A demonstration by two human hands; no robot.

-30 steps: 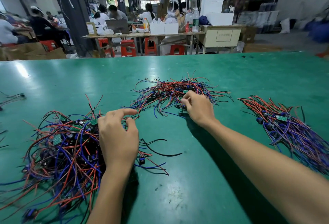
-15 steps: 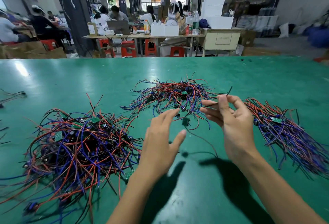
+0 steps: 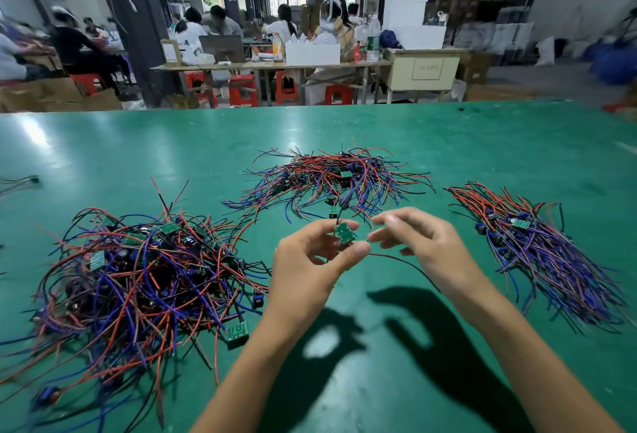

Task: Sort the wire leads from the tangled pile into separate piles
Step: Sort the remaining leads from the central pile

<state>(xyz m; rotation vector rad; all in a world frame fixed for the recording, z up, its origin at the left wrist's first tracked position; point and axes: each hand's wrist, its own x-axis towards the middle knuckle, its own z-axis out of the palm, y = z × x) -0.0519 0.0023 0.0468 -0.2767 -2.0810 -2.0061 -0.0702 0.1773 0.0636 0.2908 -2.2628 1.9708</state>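
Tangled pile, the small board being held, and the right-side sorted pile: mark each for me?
Tangled pile (image 3: 138, 281), head view, on the dense middle of the wires.
Board (image 3: 344, 232), head view, on its green face above the left thumb.
Sorted pile (image 3: 537, 246), head view, on the bundled wires mid-pile.

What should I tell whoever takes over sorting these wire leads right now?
Left hand pinches a small green circuit board with leads, above the green table.
Right hand pinches its red lead.
Done: middle pile and aligned right pile.
Left: place this piece, then work through the big tangled pile on the left.
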